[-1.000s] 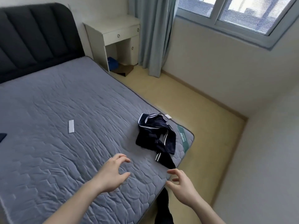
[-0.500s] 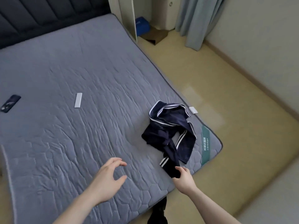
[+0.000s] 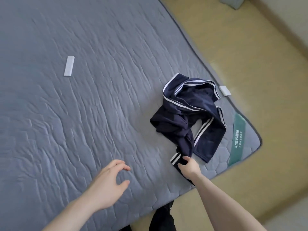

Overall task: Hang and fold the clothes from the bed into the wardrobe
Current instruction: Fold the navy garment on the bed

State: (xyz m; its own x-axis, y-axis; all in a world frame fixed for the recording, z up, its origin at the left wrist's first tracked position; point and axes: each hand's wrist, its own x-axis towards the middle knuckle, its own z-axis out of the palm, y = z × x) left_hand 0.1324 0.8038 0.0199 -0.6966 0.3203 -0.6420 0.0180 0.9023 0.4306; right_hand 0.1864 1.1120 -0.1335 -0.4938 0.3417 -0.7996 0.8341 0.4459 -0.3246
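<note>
A crumpled navy garment with white stripes [image 3: 188,114] lies near the foot corner of the grey quilted mattress [image 3: 83,105]. My right hand [image 3: 189,165] is shut on the garment's near striped end, close to the mattress edge. My left hand [image 3: 108,180] hovers over the mattress to the left of it, fingers spread and curled, holding nothing. The wardrobe is out of view.
A small white rectangular tag [image 3: 69,66] lies on the mattress at the left. Another white tag [image 3: 225,90] sits at the mattress edge beyond the garment. A green label [image 3: 237,139] marks the corner. Tan floor [image 3: 250,55] runs along the right.
The view has tilted down and closer to the bed. My right hand reached forward and closed on the garment's striped end. My left hand stayed open above the mattress.
</note>
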